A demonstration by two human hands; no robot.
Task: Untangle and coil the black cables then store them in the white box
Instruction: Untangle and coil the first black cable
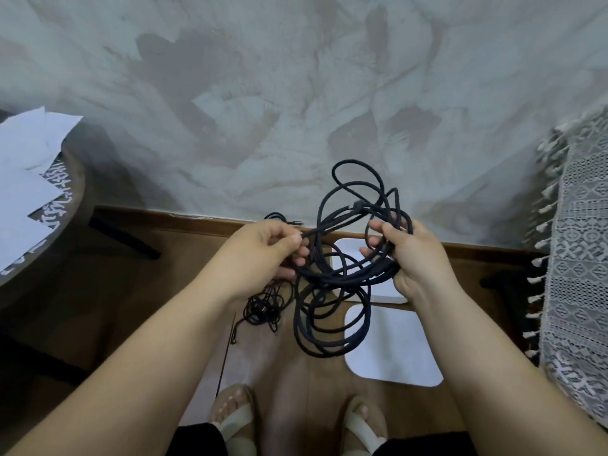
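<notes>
Tangle of thick black braided cable (342, 277), uncoiled: left hand (263, 250) pinches a strand, right hand (416, 258) grips loops. White rounded box (383, 287), four o'clock, waits.

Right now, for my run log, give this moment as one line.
stage: untangling; left hand: pinches black cable tangle; right hand: grips same tangle; white box: on floor

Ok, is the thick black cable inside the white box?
No, the left hand and right hand hold the thick black cable up as a tangle, outside the white box.
</notes>
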